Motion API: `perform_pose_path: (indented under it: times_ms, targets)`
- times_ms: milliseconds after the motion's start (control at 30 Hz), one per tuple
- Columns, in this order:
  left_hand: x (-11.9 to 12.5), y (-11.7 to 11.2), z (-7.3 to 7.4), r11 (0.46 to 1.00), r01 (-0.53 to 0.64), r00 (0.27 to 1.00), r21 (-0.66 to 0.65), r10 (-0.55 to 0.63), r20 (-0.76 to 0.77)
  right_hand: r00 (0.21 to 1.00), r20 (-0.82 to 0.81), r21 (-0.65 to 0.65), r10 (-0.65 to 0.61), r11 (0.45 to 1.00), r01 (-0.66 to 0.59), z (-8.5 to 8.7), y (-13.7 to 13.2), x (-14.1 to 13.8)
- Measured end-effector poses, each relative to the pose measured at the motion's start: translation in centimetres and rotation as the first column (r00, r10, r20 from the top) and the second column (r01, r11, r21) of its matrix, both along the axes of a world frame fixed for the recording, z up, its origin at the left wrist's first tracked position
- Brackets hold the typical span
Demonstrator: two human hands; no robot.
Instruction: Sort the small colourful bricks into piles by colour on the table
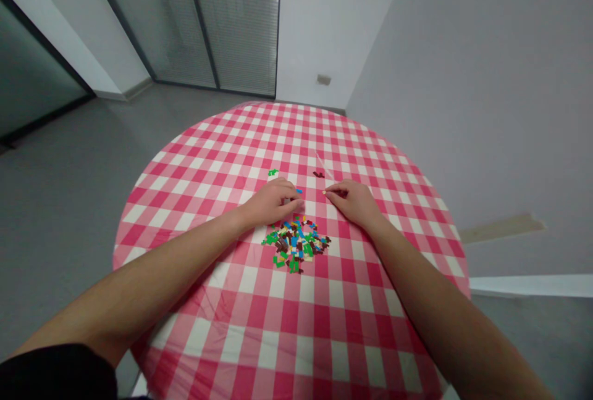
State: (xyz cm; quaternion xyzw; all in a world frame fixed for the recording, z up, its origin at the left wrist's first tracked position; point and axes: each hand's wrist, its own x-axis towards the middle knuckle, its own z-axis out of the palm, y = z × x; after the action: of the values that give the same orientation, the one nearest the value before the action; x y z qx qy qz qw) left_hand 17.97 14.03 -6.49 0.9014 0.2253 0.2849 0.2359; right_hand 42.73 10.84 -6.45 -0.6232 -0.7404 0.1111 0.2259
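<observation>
I had the left hand (273,201) curled on the gingham-covered surface (278,338), just beside a blue brick (299,191); cannot tell if it held anything. The right hand (349,202) pinched a tiny yellow brick (323,192), and the heap of small plastic bricks (294,244) lay near both hands.

A black sleeve (55,372) reaches the left elbow; beyond it, the left forearm (152,283) and left hand (271,202) are bare, as are the right forearm (430,301) and right hand (354,204).
</observation>
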Motion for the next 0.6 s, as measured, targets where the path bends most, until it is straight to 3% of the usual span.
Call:
perform_pose_path:
  times_ms: [400,600]
  targets:
    - [-0.03,0.02,-0.01,1.000,-0.004,1.000,0.004,0.004,-0.006,0.989,0.064,0.070,0.130,0.988,-0.135,-0.27,0.30,-0.04]
    - [0.02,-0.01,0.07,1.000,0.000,1.000,-0.004,0.000,-0.004,0.991,0.060,0.068,0.122,0.990,-0.126,-0.31,0.36,-0.03]
